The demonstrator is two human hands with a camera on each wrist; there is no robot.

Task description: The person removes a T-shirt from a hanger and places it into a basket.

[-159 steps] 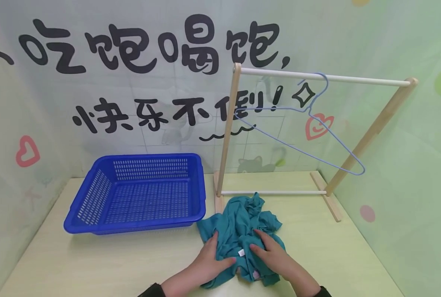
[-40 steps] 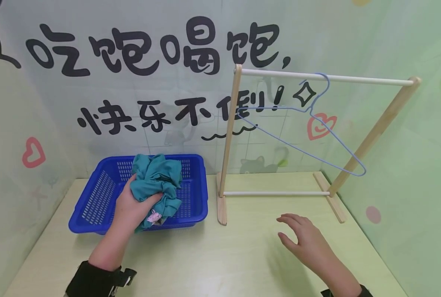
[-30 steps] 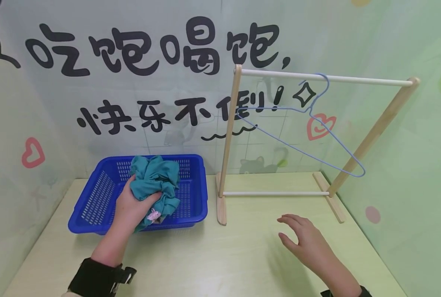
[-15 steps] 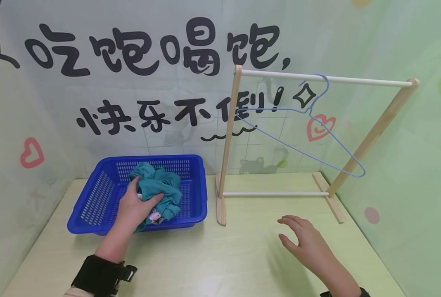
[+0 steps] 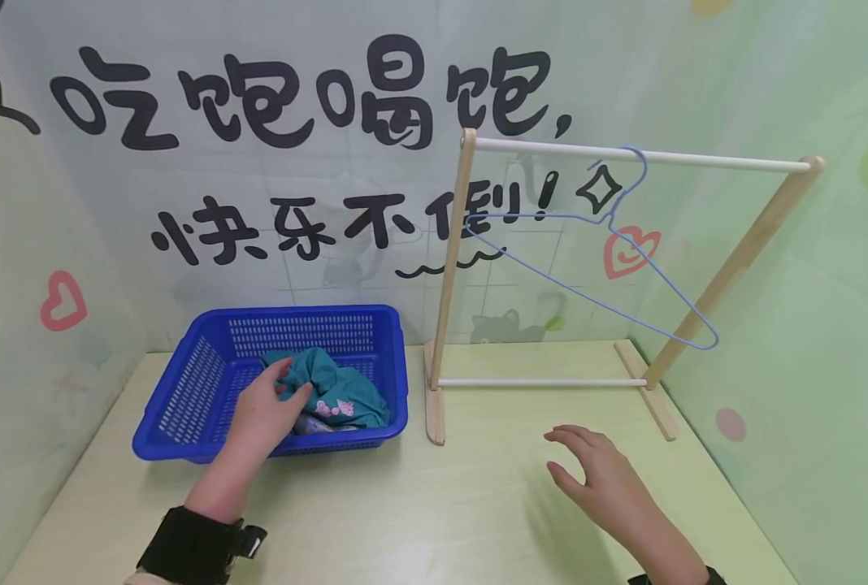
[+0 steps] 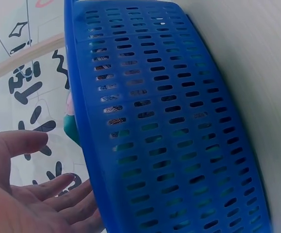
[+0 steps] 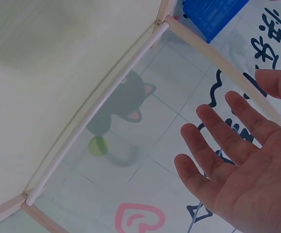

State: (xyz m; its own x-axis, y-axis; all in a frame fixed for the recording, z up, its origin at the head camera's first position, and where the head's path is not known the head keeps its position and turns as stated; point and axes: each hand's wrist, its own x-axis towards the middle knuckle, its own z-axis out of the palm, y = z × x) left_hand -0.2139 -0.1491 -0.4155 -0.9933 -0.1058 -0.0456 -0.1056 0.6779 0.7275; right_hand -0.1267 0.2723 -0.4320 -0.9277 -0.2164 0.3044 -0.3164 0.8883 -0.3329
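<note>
A crumpled teal garment [image 5: 342, 392] with pink appliqués and a patch of patterned fabric lies in the blue plastic basket [image 5: 185, 443]. Over its left part is my left hand [image 5: 264, 410], thumb and fingers apart. In the left wrist view the left hand [image 6: 38, 194] has nothing between thumb and fingers, and the basket wall [image 6: 164, 116] hides most of the cloth. My right hand [image 5: 605, 475] hovers above the table, in front of the drying rack, holding nothing. Its fingers are spread and relaxed in the right wrist view, palm [image 7: 261, 194] showing.
A wooden rack [image 5: 450, 268] with white bars stands behind and right of the basket. From its top bar [image 5: 719, 161] hangs a bare blue wire hanger [image 5: 588, 299]. Printed walls [image 5: 332, 244] border the light wooden table [image 5: 434, 512] at back and sides.
Earlier both hands were on the garment on the table. The left hand carried it left into the basket, where it has sunk lower and spread right as the fingers let go. The right hand stays put lately.
</note>
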